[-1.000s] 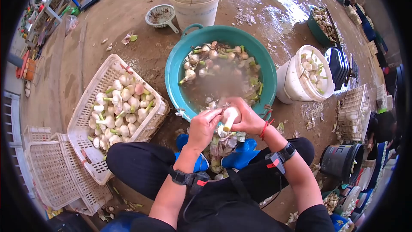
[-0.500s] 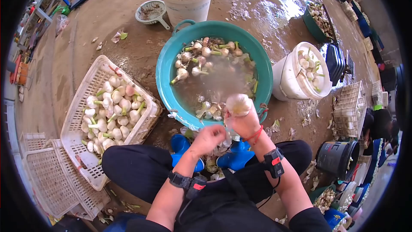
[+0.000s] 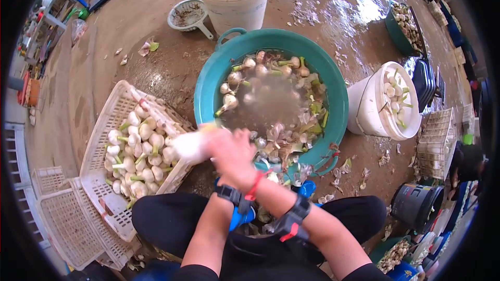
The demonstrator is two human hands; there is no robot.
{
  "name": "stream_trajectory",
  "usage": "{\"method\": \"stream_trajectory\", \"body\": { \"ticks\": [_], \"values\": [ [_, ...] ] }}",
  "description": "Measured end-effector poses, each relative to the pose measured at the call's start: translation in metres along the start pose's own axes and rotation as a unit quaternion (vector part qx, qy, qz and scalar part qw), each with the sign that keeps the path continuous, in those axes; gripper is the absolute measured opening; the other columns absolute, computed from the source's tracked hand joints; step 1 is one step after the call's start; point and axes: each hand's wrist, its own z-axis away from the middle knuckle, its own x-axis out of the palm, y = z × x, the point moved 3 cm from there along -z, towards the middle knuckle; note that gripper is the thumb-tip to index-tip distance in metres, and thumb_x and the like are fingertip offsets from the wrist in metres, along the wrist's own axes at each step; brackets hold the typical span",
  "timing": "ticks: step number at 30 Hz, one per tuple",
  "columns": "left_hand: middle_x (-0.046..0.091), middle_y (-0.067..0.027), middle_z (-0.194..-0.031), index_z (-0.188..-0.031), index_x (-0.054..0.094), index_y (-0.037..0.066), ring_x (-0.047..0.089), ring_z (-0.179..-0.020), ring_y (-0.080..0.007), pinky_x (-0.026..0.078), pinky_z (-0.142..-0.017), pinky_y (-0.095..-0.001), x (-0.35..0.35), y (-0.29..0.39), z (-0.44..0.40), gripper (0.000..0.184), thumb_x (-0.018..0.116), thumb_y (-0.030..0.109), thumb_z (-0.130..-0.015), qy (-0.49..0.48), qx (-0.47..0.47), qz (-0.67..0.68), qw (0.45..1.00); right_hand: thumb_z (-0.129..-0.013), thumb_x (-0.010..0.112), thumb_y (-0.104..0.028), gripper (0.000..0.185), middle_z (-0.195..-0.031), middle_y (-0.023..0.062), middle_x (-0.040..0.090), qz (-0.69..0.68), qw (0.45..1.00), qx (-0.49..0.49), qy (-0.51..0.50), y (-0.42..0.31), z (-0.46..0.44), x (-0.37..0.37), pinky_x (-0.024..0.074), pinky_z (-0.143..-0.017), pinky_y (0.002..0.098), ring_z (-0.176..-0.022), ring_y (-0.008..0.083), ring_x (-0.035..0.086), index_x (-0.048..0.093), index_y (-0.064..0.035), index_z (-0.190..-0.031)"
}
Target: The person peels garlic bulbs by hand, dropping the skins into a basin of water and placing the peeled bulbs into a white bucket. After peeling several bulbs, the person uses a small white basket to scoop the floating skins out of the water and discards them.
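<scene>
My right hand (image 3: 232, 156) is stretched across to the left, its fingers closed round a white garlic bulb (image 3: 191, 147), blurred by motion. The bulb is at the right edge of a plastic crate (image 3: 94, 161) full of white bulbs with green stems. My left hand lies mostly behind the right hand and wrist, so its fingers are hidden. Just beyond the hands stands a teal tub (image 3: 208, 80) of murky water, with garlic bulbs (image 3: 229, 103) and loose skins (image 3: 284, 138) in it.
Behind the tub stands a white bucket (image 3: 237, 13) of unpeeled garlic, beside a small strainer (image 3: 188, 15). To the right is another white bucket (image 3: 364, 104) with bulbs. Stacked crates (image 3: 67, 218) lie at the lower left. A person (image 3: 466, 161) is at the far right.
My right hand has carried the bulb from above the tub's near edge leftward to the crate, crossing over my left hand. The view has shifted slightly.
</scene>
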Motion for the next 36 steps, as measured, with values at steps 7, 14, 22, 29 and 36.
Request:
{"method": "stream_trajectory", "body": {
  "ticks": [7,14,22,29,36],
  "values": [
    [0.051,-0.0194,-0.121,-0.13,0.033,0.005,0.05,-0.109,-0.0341,0.039,-0.092,-0.0431,-0.003,-0.059,-0.117,0.057,0.056,0.02,-0.08,0.155,-0.147,-0.105,0.971,-0.075,0.064,-0.008,0.052,-0.116,0.0154,0.046,0.181,0.98,-0.075,0.014,0.026,-0.033,-0.066,0.0462,-0.082,0.0329,-0.096,0.0247,0.052,0.044,-0.0043,-0.123],
    [0.064,-0.003,-0.077,-0.086,0.063,0.0,0.059,-0.062,-0.0117,0.047,-0.054,-0.0264,-0.038,0.006,-0.069,0.023,0.07,0.017,-0.074,-0.043,-0.047,0.309,0.949,-0.065,0.071,-0.004,0.067,-0.128,0.0172,0.04,0.489,0.861,-0.124,0.064,0.043,-0.052,-0.149,0.0357,-0.1,0.0381,-0.118,0.0332,0.042,0.043,-0.0103,-0.126],
    [0.062,-0.002,-0.069,-0.077,0.061,-0.003,0.056,-0.056,-0.0103,0.044,-0.05,-0.024,-0.055,0.043,-0.023,0.012,0.06,0.009,-0.077,0.078,-0.068,0.499,0.86,-0.064,0.073,-0.008,0.052,-0.105,0.0115,0.049,0.32,0.937,-0.136,0.026,0.049,-0.025,-0.139,0.0493,-0.07,0.0306,-0.094,0.0255,0.054,0.055,-0.0117,-0.113],
    [0.053,0.0044,-0.064,-0.082,0.06,0.008,0.045,-0.051,-0.0037,0.034,-0.045,-0.0171,-0.055,0.043,-0.01,0.006,0.055,0.009,-0.078,-0.089,-0.112,0.713,0.686,-0.075,0.066,-0.019,0.045,-0.102,0.003,0.056,-0.107,0.991,0.063,-0.039,0.069,-0.003,-0.149,0.0458,-0.064,0.0254,-0.086,0.0129,0.054,0.051,-0.0089,-0.117],
    [0.057,0.0019,-0.071,-0.089,0.058,0.005,0.047,-0.055,-0.0023,0.039,-0.047,-0.0174,-0.074,0.069,0.017,0.011,0.06,0.009,-0.08,-0.156,-0.075,0.745,0.644,-0.089,0.047,-0.039,0.039,-0.095,0.0016,0.057,-0.261,0.956,0.102,-0.083,0.054,0.009,-0.139,0.0411,-0.055,0.0243,-0.071,0.0104,0.051,0.046,-0.011,-0.116]
  ]
}}
